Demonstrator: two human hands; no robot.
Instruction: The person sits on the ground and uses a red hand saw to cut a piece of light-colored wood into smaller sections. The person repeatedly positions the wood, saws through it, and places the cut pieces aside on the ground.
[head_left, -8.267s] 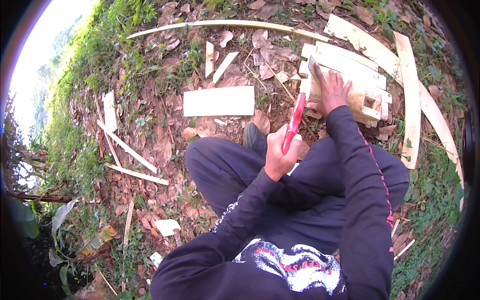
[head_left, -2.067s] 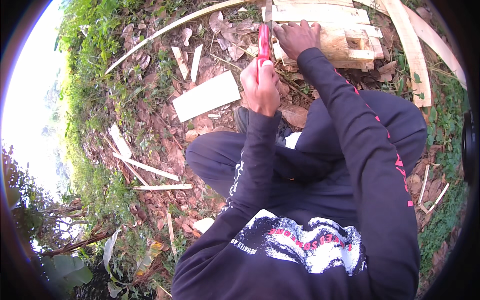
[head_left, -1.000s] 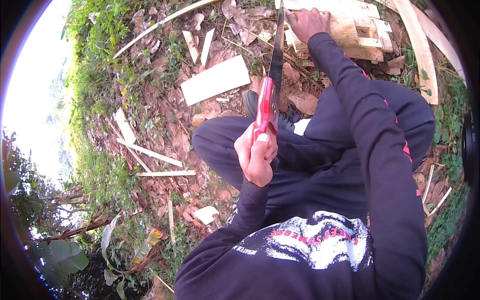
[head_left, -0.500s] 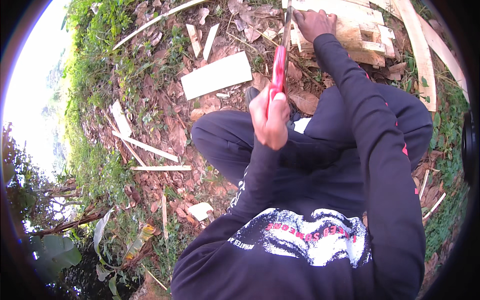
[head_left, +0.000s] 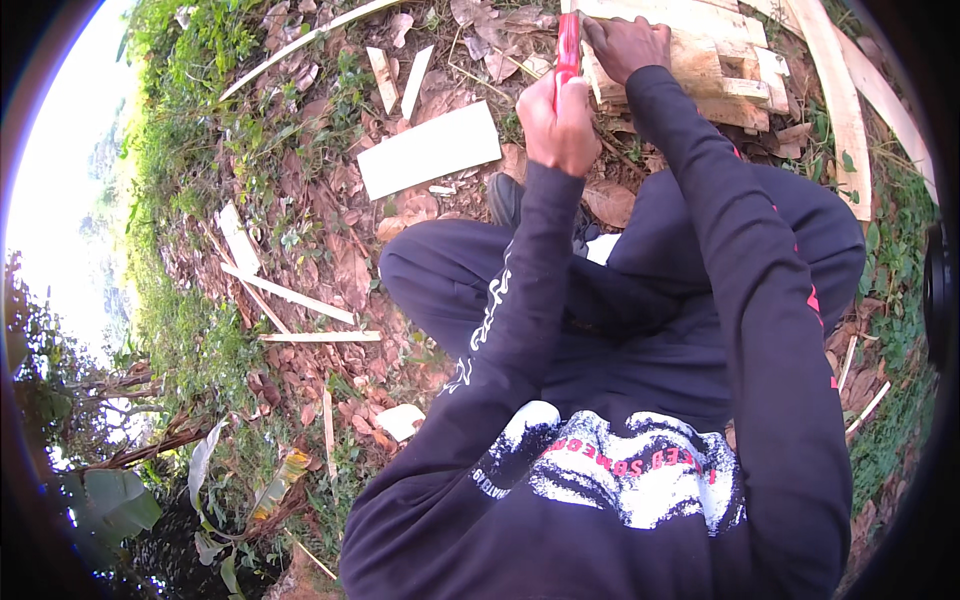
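Note:
My left hand point(head_left: 560, 128) is closed round the red handle of a handsaw point(head_left: 568, 48). Its blade runs out past the top edge of the view, so most of it is hidden. Just right of the saw, my right hand point(head_left: 632, 48) presses down and grips a pale wooden board point(head_left: 690, 14) at the top of a stack. Its thumb points toward the saw. Beneath lie more rough wooden pieces point(head_left: 700, 68), stacked unevenly in front of my crossed legs.
A flat white board point(head_left: 430, 150) lies on leaf litter left of my knee. Thin wood strips point(head_left: 290, 293) are scattered farther left. Long curved planks point(head_left: 840, 110) rest to the right of the stack. Green plants point(head_left: 170, 180) edge the ground at left.
My left hand has pushed the saw forward, away from my body, and its handle now reaches the top of the view. My right hand has stayed on the wood.

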